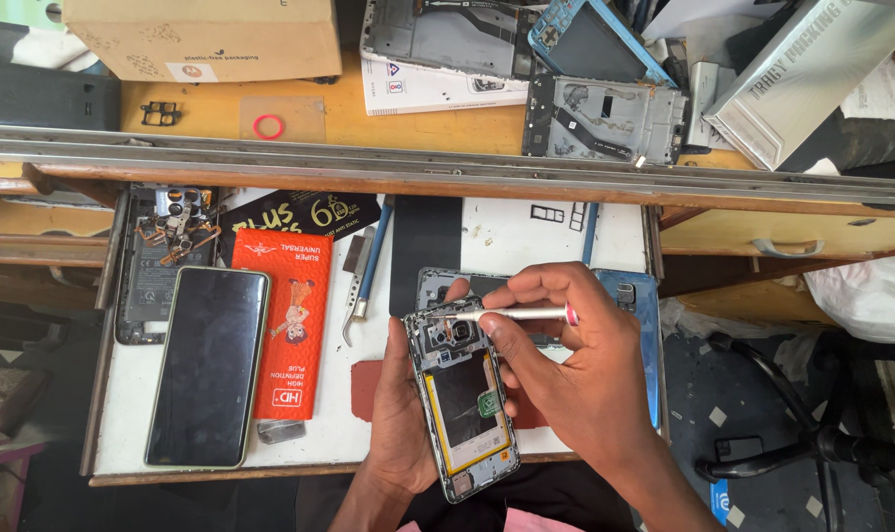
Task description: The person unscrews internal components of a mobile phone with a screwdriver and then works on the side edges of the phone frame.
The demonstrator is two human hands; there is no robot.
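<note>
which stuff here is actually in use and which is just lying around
In use:
left hand
opened phone
right hand
screwdriver

Lying about:
black phone
orange packet
tweezers
blue back cover
cardboard box
red ring

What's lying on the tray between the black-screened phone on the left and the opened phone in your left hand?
In the head view, an orange packet lies beside the black-screened phone, then metal tweezers and a blue-handled tool on the white tray, before the opened phone.
</note>
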